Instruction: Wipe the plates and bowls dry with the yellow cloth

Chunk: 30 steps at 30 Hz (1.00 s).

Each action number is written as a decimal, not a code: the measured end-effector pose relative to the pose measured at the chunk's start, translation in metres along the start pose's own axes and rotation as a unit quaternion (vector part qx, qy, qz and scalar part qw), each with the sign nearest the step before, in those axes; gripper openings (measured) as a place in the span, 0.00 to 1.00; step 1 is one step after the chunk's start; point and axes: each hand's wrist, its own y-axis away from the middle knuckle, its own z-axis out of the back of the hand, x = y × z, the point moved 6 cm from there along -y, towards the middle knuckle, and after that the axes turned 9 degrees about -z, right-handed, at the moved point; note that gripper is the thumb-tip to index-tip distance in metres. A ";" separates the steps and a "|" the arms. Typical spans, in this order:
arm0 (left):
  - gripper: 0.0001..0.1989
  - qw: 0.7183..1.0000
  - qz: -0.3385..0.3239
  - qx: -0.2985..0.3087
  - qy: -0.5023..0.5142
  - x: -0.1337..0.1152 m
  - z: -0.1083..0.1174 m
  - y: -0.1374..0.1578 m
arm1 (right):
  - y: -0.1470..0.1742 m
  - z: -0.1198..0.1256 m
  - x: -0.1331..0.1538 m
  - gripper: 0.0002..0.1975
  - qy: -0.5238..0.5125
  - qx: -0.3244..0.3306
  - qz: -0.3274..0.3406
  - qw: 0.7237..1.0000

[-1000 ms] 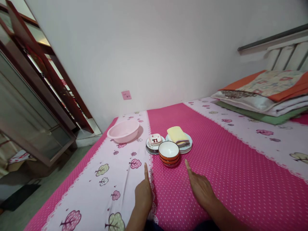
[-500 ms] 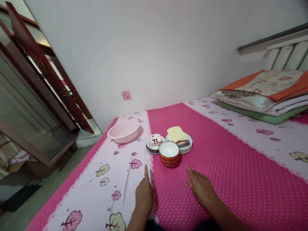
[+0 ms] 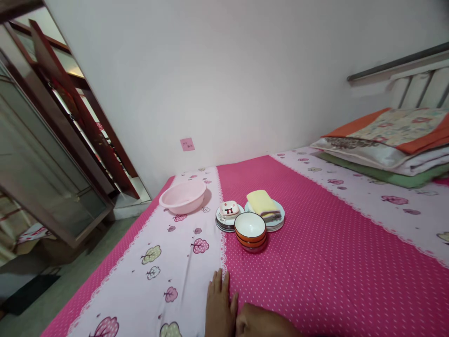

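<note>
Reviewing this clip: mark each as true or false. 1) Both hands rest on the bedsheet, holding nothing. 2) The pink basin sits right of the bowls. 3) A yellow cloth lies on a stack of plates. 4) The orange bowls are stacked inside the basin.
1) True: left hand and right hand lie on the bedsheet, holding nothing.
2) False: the pink basin is left of the orange bowls.
3) True: the yellow cloth lies on a stack of plates.
4) False: the bowls stand on the sheet, apart from the basin.

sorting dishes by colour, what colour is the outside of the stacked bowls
Orange outside, white inside: the stacked bowls, seen in the head view, the only one.
</note>
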 end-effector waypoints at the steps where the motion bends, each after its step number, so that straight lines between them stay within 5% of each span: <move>1: 0.31 1.000 0.006 0.015 -0.007 0.002 -0.002 -0.002 | -0.010 0.001 0.002 0.14 -0.020 0.040 -0.011 0.999; 5: 0.36 0.998 0.027 0.062 -0.015 0.007 -0.006 -0.011 | -0.035 0.015 0.013 0.19 -0.132 0.143 -0.027 0.980; 9: 0.39 0.994 0.045 0.096 0.011 0.003 -0.002 -0.013 | -0.031 0.030 0.018 0.27 -0.277 0.129 0.009 0.952; 15: 0.37 0.996 0.047 0.069 0.035 0.003 -0.005 -0.009 | -0.035 0.030 0.009 0.31 -0.334 0.119 0.004 0.935; 19: 0.34 0.999 0.016 -0.012 0.038 0.008 -0.015 -0.004 | -0.054 0.070 -0.011 0.26 -0.380 -0.080 0.024 0.921; 23: 0.31 0.984 0.032 -0.075 0.160 0.007 -0.003 0.000 | -0.048 0.129 -0.055 0.14 -0.428 -0.329 0.022 0.842; 27: 0.27 0.863 0.121 -0.154 0.466 -0.004 0.034 -0.010 | -0.040 0.153 -0.085 0.13 -0.469 -0.417 0.006 0.779; 30: 0.28 0.823 0.133 -0.149 0.532 -0.023 0.066 -0.042 | -0.041 0.154 -0.088 0.14 -0.476 -0.443 0.014 0.760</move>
